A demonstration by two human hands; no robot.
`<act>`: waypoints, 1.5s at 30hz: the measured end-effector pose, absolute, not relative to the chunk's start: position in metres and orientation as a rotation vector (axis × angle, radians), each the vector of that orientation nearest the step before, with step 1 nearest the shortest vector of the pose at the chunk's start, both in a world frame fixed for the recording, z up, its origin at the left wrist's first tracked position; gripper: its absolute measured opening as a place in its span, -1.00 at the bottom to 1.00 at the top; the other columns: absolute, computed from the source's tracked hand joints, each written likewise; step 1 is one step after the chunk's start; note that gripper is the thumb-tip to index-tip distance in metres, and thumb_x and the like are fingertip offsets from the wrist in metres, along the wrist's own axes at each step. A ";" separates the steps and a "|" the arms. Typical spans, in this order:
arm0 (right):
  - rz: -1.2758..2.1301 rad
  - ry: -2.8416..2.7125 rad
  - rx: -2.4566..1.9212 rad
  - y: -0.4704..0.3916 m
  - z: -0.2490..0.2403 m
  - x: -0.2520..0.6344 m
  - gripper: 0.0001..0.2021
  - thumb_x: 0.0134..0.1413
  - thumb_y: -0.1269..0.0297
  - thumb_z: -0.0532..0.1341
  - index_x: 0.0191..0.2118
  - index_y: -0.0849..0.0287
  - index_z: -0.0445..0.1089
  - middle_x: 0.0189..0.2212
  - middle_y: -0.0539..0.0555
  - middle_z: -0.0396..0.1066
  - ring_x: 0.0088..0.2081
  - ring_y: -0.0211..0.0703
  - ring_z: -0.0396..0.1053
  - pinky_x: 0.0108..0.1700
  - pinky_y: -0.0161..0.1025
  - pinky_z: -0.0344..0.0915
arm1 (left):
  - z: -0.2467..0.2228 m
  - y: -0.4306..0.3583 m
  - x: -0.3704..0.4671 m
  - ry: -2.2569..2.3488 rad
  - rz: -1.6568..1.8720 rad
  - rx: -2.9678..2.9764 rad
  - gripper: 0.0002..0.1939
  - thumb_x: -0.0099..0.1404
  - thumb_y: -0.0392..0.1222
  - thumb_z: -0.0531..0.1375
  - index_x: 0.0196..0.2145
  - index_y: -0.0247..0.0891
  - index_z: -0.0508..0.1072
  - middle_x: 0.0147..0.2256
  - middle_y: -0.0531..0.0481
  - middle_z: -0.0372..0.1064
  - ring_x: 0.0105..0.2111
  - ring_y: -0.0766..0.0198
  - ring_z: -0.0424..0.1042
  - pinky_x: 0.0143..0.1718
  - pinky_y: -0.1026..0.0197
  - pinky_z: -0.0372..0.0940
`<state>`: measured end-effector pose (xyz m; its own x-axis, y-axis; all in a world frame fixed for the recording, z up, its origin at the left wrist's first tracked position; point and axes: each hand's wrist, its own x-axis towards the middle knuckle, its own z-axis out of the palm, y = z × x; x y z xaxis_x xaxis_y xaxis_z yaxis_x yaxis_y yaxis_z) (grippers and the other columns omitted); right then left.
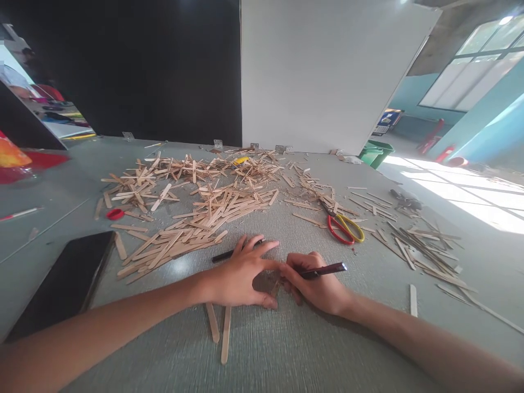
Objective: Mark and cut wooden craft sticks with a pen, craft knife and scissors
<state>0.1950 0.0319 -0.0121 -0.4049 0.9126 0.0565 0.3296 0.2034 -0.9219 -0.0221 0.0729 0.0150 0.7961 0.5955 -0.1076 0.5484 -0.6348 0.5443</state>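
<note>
Both hands are low over the middle of the grey table. My right hand [317,284] is closed in a writing grip around a dark pen [333,268], whose shiny back end points right; its tip is hidden by the fingers. My left hand [243,273] is spread, with its index fingertip touching the right hand's fingers and its thumb on the table. Between them lies something small and brownish that I cannot make out. Behind the left fingers is another black pen [221,255], partly covered. Two wooden craft sticks [226,335] show below the left wrist.
Loose craft sticks [204,210] are heaped across the table. Scissors [344,228] with red and yellow handles lie to the right, near split sticks [426,248]. At left are a black phone [61,284] and a red ring [115,214]. Upright black and white panels [319,71] stand behind.
</note>
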 end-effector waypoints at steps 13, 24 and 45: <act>1.156 -1.895 -1.167 0.030 -0.013 0.196 -0.61 0.40 0.10 0.13 -0.49 0.10 0.22 -0.65 -0.07 0.33 -0.69 -0.33 0.27 -0.61 -0.38 0.12 | 0.010 0.073 -0.021 0.858 0.075 2.480 -0.37 0.18 0.25 0.41 0.18 0.23 0.46 0.45 -0.09 -0.04 0.43 -0.44 -0.21 0.30 -0.59 -0.28; 1.085 -1.972 -1.041 0.034 -0.015 0.201 -0.61 0.38 0.08 0.19 -0.48 0.15 0.30 -0.68 -0.10 0.25 -0.68 -0.34 0.17 -0.58 -0.36 0.05 | 0.012 0.075 -0.020 0.873 0.033 2.446 -0.30 0.19 0.29 0.39 0.25 0.29 0.37 0.46 -0.02 -0.08 0.43 -0.46 -0.26 0.30 -0.60 -0.32; 0.882 -2.117 -0.968 0.034 -0.012 0.204 -0.57 0.45 0.20 0.08 -0.51 0.11 0.01 -0.61 -0.15 -0.04 -0.55 -0.32 -0.14 -0.48 -0.27 -0.09 | 0.007 0.077 -0.021 0.853 0.004 2.523 -0.42 0.21 0.33 0.36 0.16 0.27 0.46 0.49 0.03 -0.17 0.44 -0.38 -0.26 0.33 -0.53 -0.28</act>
